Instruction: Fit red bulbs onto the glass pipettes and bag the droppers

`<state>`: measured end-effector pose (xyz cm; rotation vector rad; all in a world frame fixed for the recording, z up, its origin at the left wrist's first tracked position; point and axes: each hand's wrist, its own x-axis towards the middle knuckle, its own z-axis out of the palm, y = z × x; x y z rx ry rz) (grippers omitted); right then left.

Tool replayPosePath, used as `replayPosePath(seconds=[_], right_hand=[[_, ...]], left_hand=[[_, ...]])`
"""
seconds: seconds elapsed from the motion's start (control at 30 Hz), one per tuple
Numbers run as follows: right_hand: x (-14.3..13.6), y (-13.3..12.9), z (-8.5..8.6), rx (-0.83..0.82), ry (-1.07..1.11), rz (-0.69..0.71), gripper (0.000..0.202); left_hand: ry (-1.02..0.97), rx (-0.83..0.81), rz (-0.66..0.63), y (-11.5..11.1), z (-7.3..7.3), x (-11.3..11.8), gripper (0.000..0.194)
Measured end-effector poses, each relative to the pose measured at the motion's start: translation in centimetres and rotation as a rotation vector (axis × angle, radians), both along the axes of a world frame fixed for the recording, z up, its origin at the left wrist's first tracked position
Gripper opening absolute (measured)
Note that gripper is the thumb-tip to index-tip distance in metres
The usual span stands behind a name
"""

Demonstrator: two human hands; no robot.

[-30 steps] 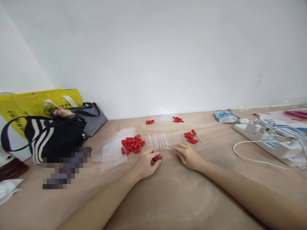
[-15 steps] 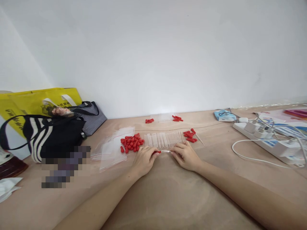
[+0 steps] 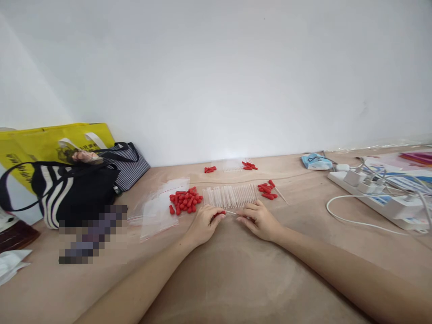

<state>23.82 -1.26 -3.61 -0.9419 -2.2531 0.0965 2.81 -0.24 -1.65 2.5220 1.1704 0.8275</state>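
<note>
My left hand [image 3: 204,223] pinches a red rubber bulb [image 3: 221,213], part of it showing between the thumb and forefinger. A thin clear dropper tube [image 3: 230,212] spans the short gap from this bulb to the fingertips of my right hand [image 3: 258,220], which are closed about its other end. Just beyond both hands lies a row of clear dropper tubes [image 3: 231,196], side by side. A heap of red rubber bulbs [image 3: 185,201] is beside my left hand, and a smaller group of red bulbs [image 3: 267,191] lies past my right.
Clear zip bags [image 3: 157,213] lie left of the heap. Further back are more red bulbs [image 3: 249,166] and tubes. Black and yellow bags [image 3: 79,193] stand at left. On the right are a power strip [image 3: 381,202] with cables and a blue face mask [image 3: 316,161].
Between my hands, the visible piece of tube now looks thinner and slightly tilted. My right hand has shifted a little left; the piles and the row stay put.
</note>
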Motion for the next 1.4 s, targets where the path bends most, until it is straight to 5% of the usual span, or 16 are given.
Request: replayPosePath(seconds=[0.53, 1.4], right_hand=[[0.7, 0.3, 1.0, 0.052, -0.162, 0.086, 0.019], [-0.9, -0.1, 0.8, 0.017, -0.198, 0.018, 0.024]], left_hand=[[0.123, 0.153, -0.102, -0.8, 0.6, -0.1, 0.021], [0.117, 0.194, -0.190, -0.9, 0.4, 0.2, 0.025]])
